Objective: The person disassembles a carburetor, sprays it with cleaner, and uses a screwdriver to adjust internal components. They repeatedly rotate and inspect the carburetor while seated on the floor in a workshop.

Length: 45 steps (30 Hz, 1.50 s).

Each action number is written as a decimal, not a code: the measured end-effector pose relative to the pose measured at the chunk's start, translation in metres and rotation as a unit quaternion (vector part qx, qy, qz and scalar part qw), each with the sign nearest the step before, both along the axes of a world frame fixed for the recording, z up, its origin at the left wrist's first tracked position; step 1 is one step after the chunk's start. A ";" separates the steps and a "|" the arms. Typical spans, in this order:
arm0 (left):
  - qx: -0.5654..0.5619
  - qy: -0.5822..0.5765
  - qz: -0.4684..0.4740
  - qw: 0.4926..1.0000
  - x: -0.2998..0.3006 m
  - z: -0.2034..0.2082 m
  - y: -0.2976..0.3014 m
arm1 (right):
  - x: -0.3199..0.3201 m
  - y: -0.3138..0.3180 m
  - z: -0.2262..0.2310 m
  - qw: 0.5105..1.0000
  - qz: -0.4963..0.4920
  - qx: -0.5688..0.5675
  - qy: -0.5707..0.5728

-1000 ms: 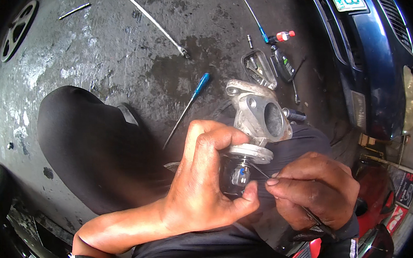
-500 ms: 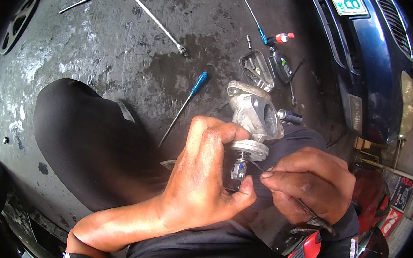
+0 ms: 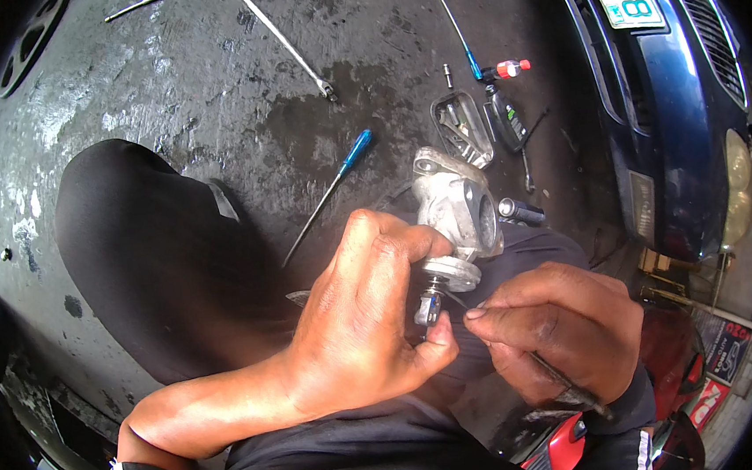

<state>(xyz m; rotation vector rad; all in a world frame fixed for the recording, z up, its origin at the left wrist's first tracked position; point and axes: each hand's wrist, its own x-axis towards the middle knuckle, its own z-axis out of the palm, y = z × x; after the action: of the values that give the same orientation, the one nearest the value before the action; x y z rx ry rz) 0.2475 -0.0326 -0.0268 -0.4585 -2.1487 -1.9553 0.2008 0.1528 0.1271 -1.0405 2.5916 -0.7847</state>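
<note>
My left hand (image 3: 356,316) grips a cast metal housing (image 3: 449,203) by its lower neck, fingers curled round it above my lap. The housing has flanged openings, and a round disc (image 3: 451,273) sits at its lower end. Below the disc, a small spring and a shiny metal end piece (image 3: 428,309) point towards my left thumb. My right hand (image 3: 569,330) pinches a thin dark tool (image 3: 557,380). Its fine tip reaches in beside the spring, just under the disc, while its dark rear end sticks out near my wrist. Whether the tip touches the spring I cannot tell.
A blue-handled screwdriver (image 3: 355,151) lies on the dark floor ahead. Beyond it are a long metal bar (image 3: 281,37), a tray of sockets (image 3: 463,131), a dark bottle (image 3: 505,119) and another blue screwdriver (image 3: 473,61). A blue car front (image 3: 684,105) stands on the right.
The housing and both hands have shifted slightly left in view, along with the floor items. The right hand has moved a little closer to the left thumb, its tool tip still beside the spring.
</note>
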 end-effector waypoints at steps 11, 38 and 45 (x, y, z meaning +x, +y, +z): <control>0.031 0.060 0.023 0.997 0.000 -0.002 0.000 | 0.002 0.000 0.003 1.000 -0.014 0.007 -0.008; 0.235 -0.214 -0.055 0.947 0.007 -0.007 0.002 | 0.004 0.006 -0.003 0.997 -0.056 -0.046 -0.024; 0.449 -0.239 -0.146 0.848 0.007 -0.007 0.002 | 0.040 -0.007 -0.029 0.972 -0.126 -0.145 0.134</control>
<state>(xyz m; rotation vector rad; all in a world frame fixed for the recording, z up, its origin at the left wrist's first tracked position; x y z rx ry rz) 0.2542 -0.0307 -0.0341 -0.1170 -1.0888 -3.1903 0.2404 0.1463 0.0985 -0.9581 2.9438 -1.1889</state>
